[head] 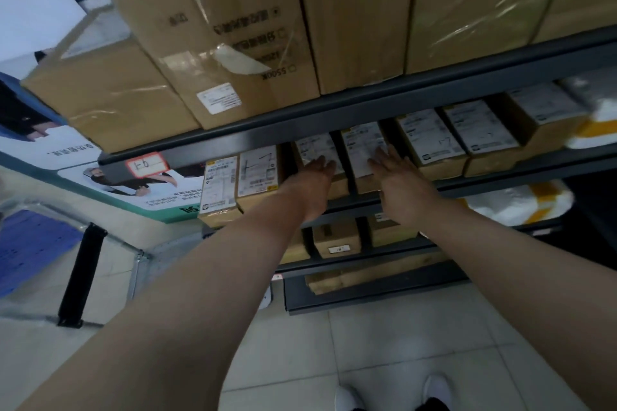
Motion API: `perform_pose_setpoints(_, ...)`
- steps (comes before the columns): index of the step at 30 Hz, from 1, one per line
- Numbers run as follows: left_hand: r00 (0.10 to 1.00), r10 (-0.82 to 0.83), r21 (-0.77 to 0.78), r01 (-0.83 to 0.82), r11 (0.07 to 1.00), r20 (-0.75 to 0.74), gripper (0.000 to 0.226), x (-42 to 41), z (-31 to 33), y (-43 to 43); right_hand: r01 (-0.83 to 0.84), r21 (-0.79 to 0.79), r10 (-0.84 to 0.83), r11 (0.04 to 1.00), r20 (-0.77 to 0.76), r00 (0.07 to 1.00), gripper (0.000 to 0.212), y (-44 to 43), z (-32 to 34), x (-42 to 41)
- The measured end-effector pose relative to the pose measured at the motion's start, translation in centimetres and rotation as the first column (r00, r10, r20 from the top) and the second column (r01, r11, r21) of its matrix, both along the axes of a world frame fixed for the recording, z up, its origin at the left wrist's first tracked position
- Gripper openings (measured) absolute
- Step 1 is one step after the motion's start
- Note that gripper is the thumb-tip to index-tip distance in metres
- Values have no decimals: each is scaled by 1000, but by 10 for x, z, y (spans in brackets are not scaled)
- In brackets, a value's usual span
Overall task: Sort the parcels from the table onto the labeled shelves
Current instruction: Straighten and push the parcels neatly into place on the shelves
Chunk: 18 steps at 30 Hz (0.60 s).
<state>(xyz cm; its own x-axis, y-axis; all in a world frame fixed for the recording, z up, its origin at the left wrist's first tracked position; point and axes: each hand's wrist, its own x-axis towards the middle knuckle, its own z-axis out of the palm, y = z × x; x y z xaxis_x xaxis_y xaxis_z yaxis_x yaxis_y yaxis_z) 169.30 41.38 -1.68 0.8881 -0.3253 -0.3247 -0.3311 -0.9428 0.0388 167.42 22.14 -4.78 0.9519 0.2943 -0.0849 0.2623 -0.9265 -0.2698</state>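
- The left hand, at the end of an outstretched arm, has straight, close-set fingers. Their tips are laid on the face of a small brown parcel, and it grips nothing.
- The right hand has straight, slightly spread fingers laid flat on the white label of the neighbouring parcel. It grips nothing.
- Both touched boxes stand side by side on the middle shelf, with a narrow dark gap between them. They are part of one row of similar labelled boxes.
- Left of the left hand are two labelled boxes. The one nearer the hand carries a handwritten mark on its label.
- Right of the right hand are three more boxes in the same row. Beyond them are white-and-yellow bags, which are blurred.
- Above both hands, large taped cartons sit on the upper shelf.
- Up and to the left of the left hand, a red-bordered tag reading "1-6" is fixed to the upper shelf's front rail.
- Below the hands, small cartons stand on a lower shelf. More pale bags lie lower right of the right hand.
- Under the arms is a tiled floor. White shoes show beneath the right forearm.
- Far left of the left arm stand a black post and a wall poster.
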Motion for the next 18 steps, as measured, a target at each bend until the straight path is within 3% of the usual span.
perform_pose_setpoints(4, 998, 13, 39, -11, 999, -62, 80, 6, -7, -6, -43, 82, 48, 996, -55, 997, 72, -5, -8, 3)
perform_pose_setpoints(10, 997, -16, 101, 24, 995, -76, 75, 11, 11, 3, -82, 137, 84, 987, -10, 996, 66, -4, -6, 4)
perform_pose_setpoints(18, 998, 19, 67, -15, 998, -62, 71, 1, 9, 2, -90, 82, 90, 993, 9, 996, 71, 20, -5, -7)
